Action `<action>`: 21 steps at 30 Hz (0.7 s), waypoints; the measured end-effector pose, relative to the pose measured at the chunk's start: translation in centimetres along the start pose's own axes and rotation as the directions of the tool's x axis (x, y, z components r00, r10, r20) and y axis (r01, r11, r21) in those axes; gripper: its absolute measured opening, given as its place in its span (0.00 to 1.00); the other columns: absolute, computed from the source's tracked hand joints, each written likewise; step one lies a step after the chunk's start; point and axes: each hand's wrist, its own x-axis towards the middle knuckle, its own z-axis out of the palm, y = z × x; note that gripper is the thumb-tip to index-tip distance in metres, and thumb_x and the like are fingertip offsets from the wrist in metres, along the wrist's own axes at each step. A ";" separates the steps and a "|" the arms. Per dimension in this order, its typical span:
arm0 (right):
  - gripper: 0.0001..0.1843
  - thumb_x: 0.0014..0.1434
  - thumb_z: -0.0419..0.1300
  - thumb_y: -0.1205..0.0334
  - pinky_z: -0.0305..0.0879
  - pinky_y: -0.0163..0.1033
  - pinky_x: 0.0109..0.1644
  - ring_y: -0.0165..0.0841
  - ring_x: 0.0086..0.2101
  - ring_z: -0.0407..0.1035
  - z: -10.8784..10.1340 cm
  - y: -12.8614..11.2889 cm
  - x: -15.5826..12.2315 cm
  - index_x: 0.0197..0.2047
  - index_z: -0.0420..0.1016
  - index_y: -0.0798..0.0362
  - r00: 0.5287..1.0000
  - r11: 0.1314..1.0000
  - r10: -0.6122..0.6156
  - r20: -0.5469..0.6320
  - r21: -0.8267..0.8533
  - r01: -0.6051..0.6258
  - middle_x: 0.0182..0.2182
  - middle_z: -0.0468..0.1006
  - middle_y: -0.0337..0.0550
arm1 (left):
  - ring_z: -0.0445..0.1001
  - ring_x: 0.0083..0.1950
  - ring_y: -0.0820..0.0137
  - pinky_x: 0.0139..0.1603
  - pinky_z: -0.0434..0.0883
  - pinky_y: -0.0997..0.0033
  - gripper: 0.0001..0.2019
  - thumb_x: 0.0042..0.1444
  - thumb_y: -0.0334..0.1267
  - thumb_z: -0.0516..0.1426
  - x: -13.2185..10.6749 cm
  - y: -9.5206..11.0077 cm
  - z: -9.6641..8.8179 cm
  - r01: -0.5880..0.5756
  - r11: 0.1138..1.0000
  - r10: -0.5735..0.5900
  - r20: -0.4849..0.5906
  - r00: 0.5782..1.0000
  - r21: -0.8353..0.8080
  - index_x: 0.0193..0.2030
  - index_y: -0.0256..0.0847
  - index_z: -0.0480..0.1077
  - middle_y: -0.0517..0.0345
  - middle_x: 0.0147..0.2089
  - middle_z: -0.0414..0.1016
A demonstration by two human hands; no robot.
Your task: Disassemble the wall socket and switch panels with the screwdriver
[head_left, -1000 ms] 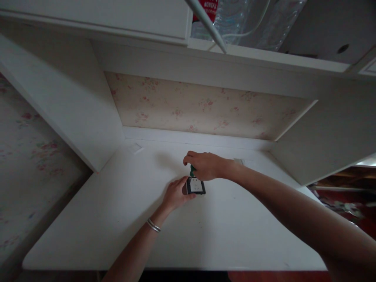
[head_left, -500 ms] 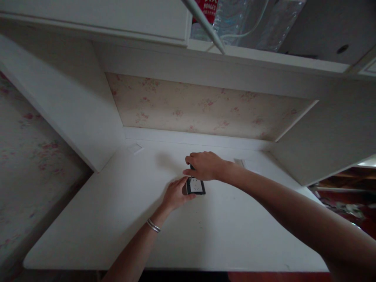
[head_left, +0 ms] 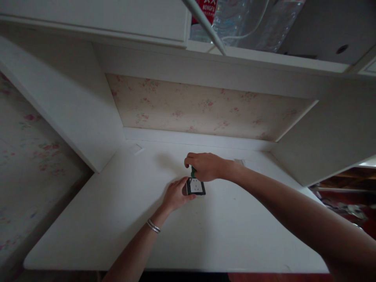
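A wall socket point(head_left: 196, 185) with a white face and a dark border lies face up on the white desk. My left hand point(head_left: 175, 194) grips it from the left, with the thumb at its near edge and the fingers at its far left corner. Above the socket's far edge, my right hand point(head_left: 205, 167) is closed around a screwdriver with a green handle point(head_left: 193, 172). Its thin shaft points down at the socket's far left part; the tip is too small to make out.
A small white frame point(head_left: 137, 149) lies at the desk's back left. Behind my right forearm sits a pale flat piece point(head_left: 239, 161), partly hidden. An overhead shelf point(head_left: 264, 56) holds plastic bottles point(head_left: 232, 19), and a pale rod point(head_left: 204, 24) hangs down in front of it.
My right hand's fingers have shifted and loosened slightly, so more of the green handle shows. My left hand and the socket have stayed in place.
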 end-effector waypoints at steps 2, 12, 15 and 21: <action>0.19 0.56 0.57 0.56 0.65 0.40 0.34 0.41 0.40 0.73 0.0 -0.1 -0.1 0.51 0.68 0.51 0.999 0.999 0.037 0.003 -0.003 -0.037 0.50 0.72 0.50 | 0.69 0.58 0.58 0.59 0.62 0.60 0.38 0.45 0.51 0.65 0.0 0.0 0.0 -0.008 1.000 0.008 0.000 1.000 0.001 0.62 0.46 0.59 0.53 0.59 0.70; 0.18 0.58 0.55 0.57 0.65 0.39 0.34 0.40 0.39 0.73 0.4 -0.2 -0.2 0.52 0.67 0.50 0.999 1.000 -0.001 -0.040 -0.012 0.001 0.53 0.69 0.49 | 0.69 0.58 0.58 0.58 0.63 0.60 0.38 0.46 0.53 0.64 0.0 0.1 -0.1 -0.019 1.000 0.019 0.002 1.000 0.012 0.63 0.45 0.58 0.52 0.60 0.69; 0.21 0.63 0.49 0.48 0.65 0.42 0.35 0.43 0.39 0.73 0.5 -0.3 0.0 0.52 0.67 0.51 0.992 0.995 0.094 -0.087 -0.030 -0.096 0.49 0.72 0.51 | 0.69 0.58 0.58 0.58 0.63 0.60 0.38 0.46 0.53 0.64 0.0 0.1 -0.1 -0.027 1.000 0.027 0.005 1.000 0.013 0.63 0.46 0.58 0.53 0.59 0.70; 0.16 0.61 0.51 0.61 0.64 0.40 0.35 0.39 0.38 0.73 0.0 -0.2 0.0 0.51 0.68 0.51 1.000 1.000 0.010 -0.014 -0.009 -0.011 0.50 0.72 0.49 | 0.68 0.58 0.58 0.60 0.62 0.59 0.38 0.46 0.53 0.64 0.0 0.0 0.0 -0.021 1.000 0.021 -0.005 1.000 0.005 0.63 0.46 0.58 0.54 0.60 0.69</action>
